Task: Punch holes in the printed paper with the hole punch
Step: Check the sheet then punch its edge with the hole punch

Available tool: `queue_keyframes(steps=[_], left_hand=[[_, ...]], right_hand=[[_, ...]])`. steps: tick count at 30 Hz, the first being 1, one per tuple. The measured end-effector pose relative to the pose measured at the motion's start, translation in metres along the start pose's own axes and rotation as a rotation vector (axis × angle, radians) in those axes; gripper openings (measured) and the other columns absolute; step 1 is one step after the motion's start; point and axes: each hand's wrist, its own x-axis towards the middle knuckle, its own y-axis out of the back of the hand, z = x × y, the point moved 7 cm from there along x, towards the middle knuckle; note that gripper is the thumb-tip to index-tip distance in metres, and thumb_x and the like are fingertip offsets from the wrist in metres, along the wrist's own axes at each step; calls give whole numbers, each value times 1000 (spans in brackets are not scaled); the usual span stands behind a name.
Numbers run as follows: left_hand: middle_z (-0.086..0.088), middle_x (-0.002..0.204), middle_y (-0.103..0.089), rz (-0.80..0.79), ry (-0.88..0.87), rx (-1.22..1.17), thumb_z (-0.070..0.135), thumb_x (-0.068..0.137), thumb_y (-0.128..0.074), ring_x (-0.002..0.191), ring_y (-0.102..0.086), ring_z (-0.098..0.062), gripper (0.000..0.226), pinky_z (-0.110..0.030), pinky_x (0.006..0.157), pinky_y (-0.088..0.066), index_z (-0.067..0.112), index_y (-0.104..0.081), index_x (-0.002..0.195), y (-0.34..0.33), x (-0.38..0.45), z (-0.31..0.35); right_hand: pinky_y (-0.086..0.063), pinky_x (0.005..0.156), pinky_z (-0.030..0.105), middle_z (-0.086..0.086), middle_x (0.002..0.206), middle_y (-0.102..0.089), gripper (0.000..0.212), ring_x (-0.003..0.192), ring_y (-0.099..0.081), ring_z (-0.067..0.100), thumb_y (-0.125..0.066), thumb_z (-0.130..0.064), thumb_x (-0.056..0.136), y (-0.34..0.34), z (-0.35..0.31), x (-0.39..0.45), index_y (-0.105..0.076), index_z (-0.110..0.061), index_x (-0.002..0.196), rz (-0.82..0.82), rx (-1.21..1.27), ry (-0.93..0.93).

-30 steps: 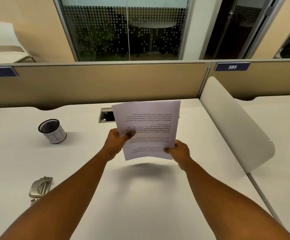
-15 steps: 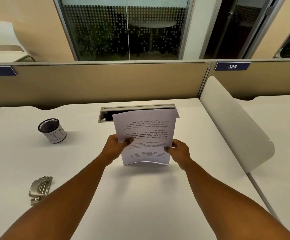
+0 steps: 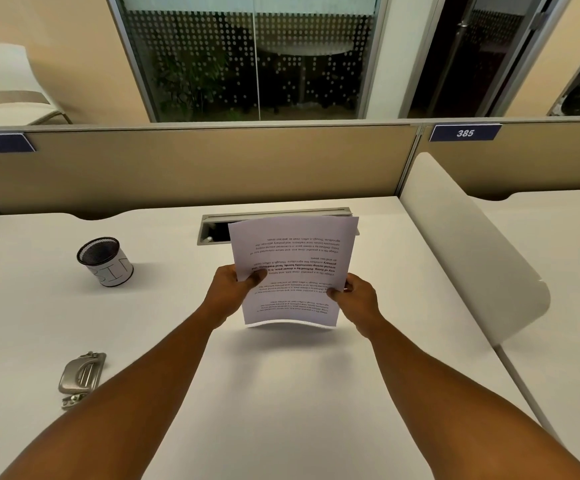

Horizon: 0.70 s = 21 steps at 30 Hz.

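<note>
I hold the printed paper (image 3: 295,265) upright over the middle of the white desk (image 3: 281,393), its text upside down to me and its lower edge bowed just above the desk. My left hand (image 3: 233,289) pinches its left edge, thumb on the front. My right hand (image 3: 354,299) pinches the right edge lower down. The metal hole punch (image 3: 80,377) lies on the desk at the near left, beside my left forearm and apart from both hands.
A black mesh pen cup (image 3: 106,261) with a white label stands at the left. A cable tray slot (image 3: 219,230) is set in the desk behind the paper. A white curved divider (image 3: 472,258) borders the right side; a tan partition (image 3: 195,168) closes the back.
The paper came down toward the desk, then rose slightly, staying held by both hands. Its lower edge bows just above the surface. The hole punch has not moved.
</note>
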Motion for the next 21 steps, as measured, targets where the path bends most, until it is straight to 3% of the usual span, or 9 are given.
queue_keyframes(steps=[6,11,16,21], left_hand=[[18,93,-74,-22,0,7,28,89,-70,78,-71,-10,14,-17,56,-55,36,-67,101,-2,2,-2],[13,102,-69,-52,41,34,28,89,-71,90,-64,-10,22,-24,67,-55,34,-63,108,-4,0,-14],[19,96,-69,-34,45,40,27,89,-72,81,-67,-7,19,-15,51,-53,39,-63,101,-2,-1,-9],[18,89,-77,-32,25,-26,33,86,-74,79,-74,-7,14,-15,57,-55,33,-70,99,1,0,-1]], right_hand=[[-51,98,47,9,125,-65,34,110,-61,32,-68,-10,87,-2,-1,0,-61,-11,120,-34,24,10],[-51,98,46,8,127,-65,36,112,-60,32,-67,-13,88,-7,2,-1,-61,-12,123,-56,8,20],[-53,96,46,8,122,-67,31,106,-64,30,-65,-17,90,-6,0,0,-61,-14,121,-37,23,45],[-55,92,44,7,116,-69,25,101,-66,27,-65,-16,90,-5,-4,4,-61,-16,115,-31,113,48]])
